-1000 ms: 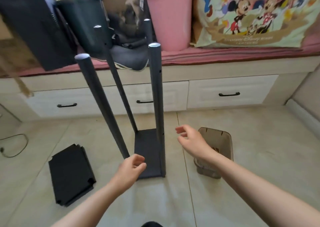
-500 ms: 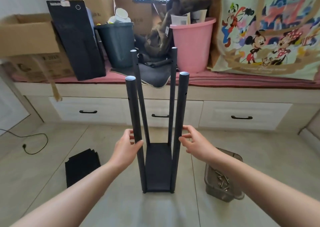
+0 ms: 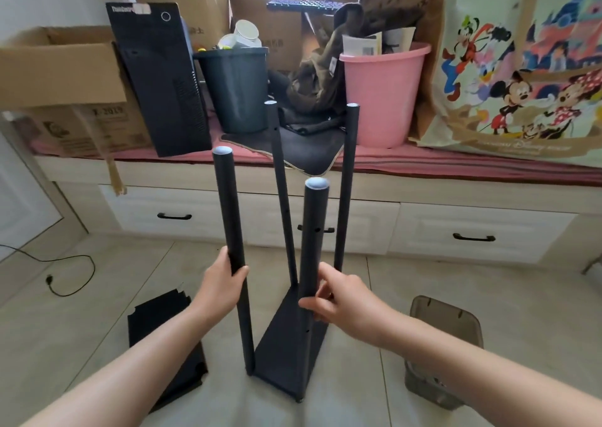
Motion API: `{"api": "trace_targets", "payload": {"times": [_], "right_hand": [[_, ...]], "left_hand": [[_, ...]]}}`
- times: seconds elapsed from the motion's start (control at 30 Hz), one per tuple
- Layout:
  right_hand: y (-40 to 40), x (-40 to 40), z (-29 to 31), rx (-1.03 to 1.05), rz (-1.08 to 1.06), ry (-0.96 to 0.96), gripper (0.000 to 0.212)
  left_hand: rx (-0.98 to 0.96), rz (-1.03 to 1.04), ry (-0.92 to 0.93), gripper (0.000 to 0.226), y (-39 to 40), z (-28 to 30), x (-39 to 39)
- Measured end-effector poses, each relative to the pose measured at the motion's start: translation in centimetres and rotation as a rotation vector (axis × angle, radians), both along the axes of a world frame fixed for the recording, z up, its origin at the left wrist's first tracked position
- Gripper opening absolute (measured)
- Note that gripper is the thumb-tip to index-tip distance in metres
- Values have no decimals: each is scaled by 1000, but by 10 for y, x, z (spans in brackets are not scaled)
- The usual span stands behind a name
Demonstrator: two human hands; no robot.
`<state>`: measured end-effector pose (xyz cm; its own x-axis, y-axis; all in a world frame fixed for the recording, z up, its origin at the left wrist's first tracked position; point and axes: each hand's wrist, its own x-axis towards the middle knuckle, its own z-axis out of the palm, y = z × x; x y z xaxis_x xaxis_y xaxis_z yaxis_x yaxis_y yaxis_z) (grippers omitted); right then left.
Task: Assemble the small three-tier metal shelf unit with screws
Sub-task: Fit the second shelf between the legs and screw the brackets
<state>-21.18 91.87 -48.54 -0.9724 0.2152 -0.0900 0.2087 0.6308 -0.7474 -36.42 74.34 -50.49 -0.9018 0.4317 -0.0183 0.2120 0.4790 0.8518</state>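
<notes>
1. The shelf frame point(image 3: 286, 345) stands on the tiled floor point(image 3: 358, 377) in front of the drawer bench point(image 3: 423, 227); it consists of one black bottom tier panel point(image 3: 283, 351) with four black posts rising from its corners; I take the bottom tier to be already fastened, though no screw heads can be made out at the joints.
2. The left hand point(image 3: 221, 285) is wrapped round the near-left post point(image 3: 233, 254) at roughly mid height, fingers curled about it; the right hand point(image 3: 338, 296) is clamped on the near-right post point(image 3: 311, 263), thumb in front and fingers behind; neither hand holds a screw or tool.
3. The two far posts, far-left post point(image 3: 281, 198) and far-right post point(image 3: 347, 192), stand free; empty screw holes show along the posts above the bottom tier, so the middle and top tiers are not yet fitted.
4. Left of the frame, flat on the floor, lies a spare black shelf panel point(image 3: 163, 345); it looks like more than one stacked, but I cannot tell for sure.
5. Right of the frame sits a brownish translucent plastic box point(image 3: 439, 355); its contents are too dim to name here.
6. Judgement: roughly a third done; remaining are seating the two upper tiers at the open holes and screwing each corner; the posts splay unevenly, so squaring them probably comes first.
</notes>
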Motion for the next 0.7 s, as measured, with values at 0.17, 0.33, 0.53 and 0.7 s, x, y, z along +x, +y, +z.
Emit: {"api": "trace_targets", "payload": {"times": [0.17,0.33,0.53,0.7], "right_hand": [[-45,-27,-3,-53,41,0,26],[-61,-37,-10,-188,-89,51,20],[-15,-12,-8,-131,-128,-15,26],[44,14,-12,-252,-449,-16,23]], "left_hand": [[64,38,-29,22,-26,2,-17],[77,20,-57,43,-46,-1,-21],[3,78,-22,83,-46,4,3],[44,44,-164,105,-28,17,33]]}}
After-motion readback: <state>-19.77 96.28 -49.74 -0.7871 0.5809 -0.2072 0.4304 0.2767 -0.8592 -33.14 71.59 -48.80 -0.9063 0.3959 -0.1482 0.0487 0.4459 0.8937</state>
